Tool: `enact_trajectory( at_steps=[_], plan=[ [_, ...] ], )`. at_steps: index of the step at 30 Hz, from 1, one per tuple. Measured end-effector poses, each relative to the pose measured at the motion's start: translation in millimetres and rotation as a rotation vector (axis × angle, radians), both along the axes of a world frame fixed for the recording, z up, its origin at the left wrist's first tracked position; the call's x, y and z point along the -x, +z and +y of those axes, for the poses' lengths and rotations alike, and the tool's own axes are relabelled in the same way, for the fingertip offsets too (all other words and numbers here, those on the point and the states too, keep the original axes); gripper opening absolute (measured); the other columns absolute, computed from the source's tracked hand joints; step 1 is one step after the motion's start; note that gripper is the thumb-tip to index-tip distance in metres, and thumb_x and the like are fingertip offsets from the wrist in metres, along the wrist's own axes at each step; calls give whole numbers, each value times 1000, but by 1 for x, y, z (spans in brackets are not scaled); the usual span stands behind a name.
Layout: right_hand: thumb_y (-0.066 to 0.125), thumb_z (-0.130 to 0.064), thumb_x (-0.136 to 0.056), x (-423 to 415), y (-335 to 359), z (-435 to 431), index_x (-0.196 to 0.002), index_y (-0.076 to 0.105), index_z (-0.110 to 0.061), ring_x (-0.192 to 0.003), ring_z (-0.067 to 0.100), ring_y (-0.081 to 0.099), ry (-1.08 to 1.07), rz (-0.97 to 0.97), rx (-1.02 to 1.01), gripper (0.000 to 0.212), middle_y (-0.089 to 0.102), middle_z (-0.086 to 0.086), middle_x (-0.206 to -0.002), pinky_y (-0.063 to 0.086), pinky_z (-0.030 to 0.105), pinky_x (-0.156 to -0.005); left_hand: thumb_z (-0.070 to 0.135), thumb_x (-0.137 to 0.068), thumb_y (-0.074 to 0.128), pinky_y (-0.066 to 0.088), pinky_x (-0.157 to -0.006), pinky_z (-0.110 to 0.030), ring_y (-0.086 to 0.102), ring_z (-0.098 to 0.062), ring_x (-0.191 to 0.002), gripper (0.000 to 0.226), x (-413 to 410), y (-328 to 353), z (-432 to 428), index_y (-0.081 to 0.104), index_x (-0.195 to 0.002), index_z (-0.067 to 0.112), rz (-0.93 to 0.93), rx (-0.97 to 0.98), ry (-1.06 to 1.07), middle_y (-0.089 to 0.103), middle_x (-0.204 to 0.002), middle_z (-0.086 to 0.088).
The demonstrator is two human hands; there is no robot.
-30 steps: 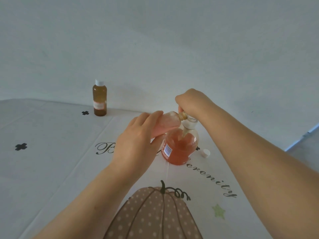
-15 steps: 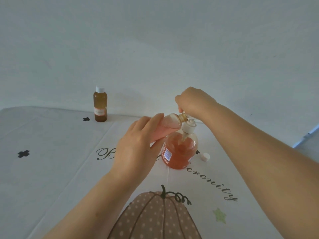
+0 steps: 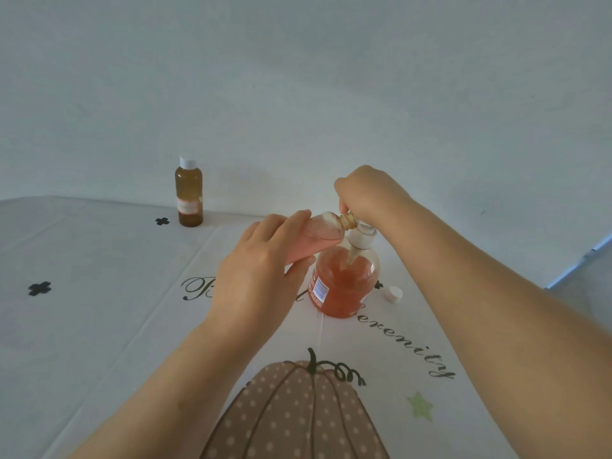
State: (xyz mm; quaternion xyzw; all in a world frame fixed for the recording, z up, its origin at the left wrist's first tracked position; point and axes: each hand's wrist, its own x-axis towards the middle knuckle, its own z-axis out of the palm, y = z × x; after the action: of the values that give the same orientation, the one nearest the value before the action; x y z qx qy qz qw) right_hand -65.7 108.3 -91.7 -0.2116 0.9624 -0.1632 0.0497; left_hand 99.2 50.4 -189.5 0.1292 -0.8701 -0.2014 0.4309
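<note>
Pump bottle (image 3: 344, 286) stands upright on the tabletop (image 3: 99, 293). Left hand (image 3: 255, 286): fingers wrapped round a small pink bottle (image 3: 314, 235), tilted, neck against the pump head (image 3: 361, 238). Right hand (image 3: 367, 190): fingers curled over that pump head. White cap (image 3: 394, 294) lies just right of the pump bottle; brown bottle (image 3: 188, 193) stands well behind it, leftward.

Pump bottle (image 3: 344, 286): clear plastic, glossy, smooth, highlights on shoulder. Side label (image 3: 318, 288): printed, matt, paper-like.
Pump head (image 3: 362, 239): white plastic, matt.
Small bottle (image 3: 316, 241): thin translucent plastic, smooth, soft sheen; tan neck ridged with thread.
Loose cap (image 3: 394, 294): white plastic, matt.
Amber bottle (image 3: 188, 193): brown translucent plastic, semi-gloss; white plastic cap; pale matt label.
Tablecloth (image 3: 99, 293) over table: smooth, faint sheen, fold creases, flat printed pumpkin and lettering; cloth or vinyl, cannot tell.
Wall (image 3: 298, 77): matt paint, slightly uneven.
</note>
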Motion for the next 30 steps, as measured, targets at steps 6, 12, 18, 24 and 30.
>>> enact_trajectory(
  at_steps=[6, 12, 18, 24, 30],
  plan=[
    [43, -15, -84, 3, 9, 4, -101, 71, -3, -73, 23, 52, 44, 5, 13, 35, 71, 11, -110, 42, 32, -70, 23, -80, 75, 46, -60, -27, 57, -15, -94, 56, 0, 2, 5, 54, -132, 23, 28, -2, -1, 62, -109, 8],
    [44, -19, -84, 6, 1, -8, -96, 72, -6, -68, 24, 55, 36, -18, 12, 34, 72, 8, -92, 42, 31, -66, 22, -80, 76, 47, -59, -27, 58, -15, -92, 56, -1, -4, 1, 54, -131, 21, 24, -14, 10, 62, -108, 7],
    [41, -26, -88, 10, 1, -2, -88, 72, -7, -71, 26, 60, 56, 28, 30, 36, 68, 8, -83, 43, 32, -67, 24, -81, 74, 51, -60, -35, 58, -18, -94, 53, 0, 4, 2, 55, -130, 23, 30, 0, 3, 62, -110, 6],
    [39, -25, -89, 13, -10, -1, -87, 71, -6, -71, 27, 60, 71, 12, 27, 37, 69, 12, -86, 42, 32, -66, 22, -78, 76, 51, -61, -34, 57, -19, -94, 53, 2, -2, 0, 56, -128, 22, 11, 3, 16, 62, -108, 6],
    [44, -26, -85, 7, 0, 2, -94, 71, -4, -65, 25, 55, 59, 23, 83, 36, 68, 8, -82, 41, 31, -64, 25, -81, 73, 52, -60, -37, 58, -19, -94, 55, 0, -1, 4, 53, -131, 23, 19, -18, -15, 61, -109, 6]
  ],
)
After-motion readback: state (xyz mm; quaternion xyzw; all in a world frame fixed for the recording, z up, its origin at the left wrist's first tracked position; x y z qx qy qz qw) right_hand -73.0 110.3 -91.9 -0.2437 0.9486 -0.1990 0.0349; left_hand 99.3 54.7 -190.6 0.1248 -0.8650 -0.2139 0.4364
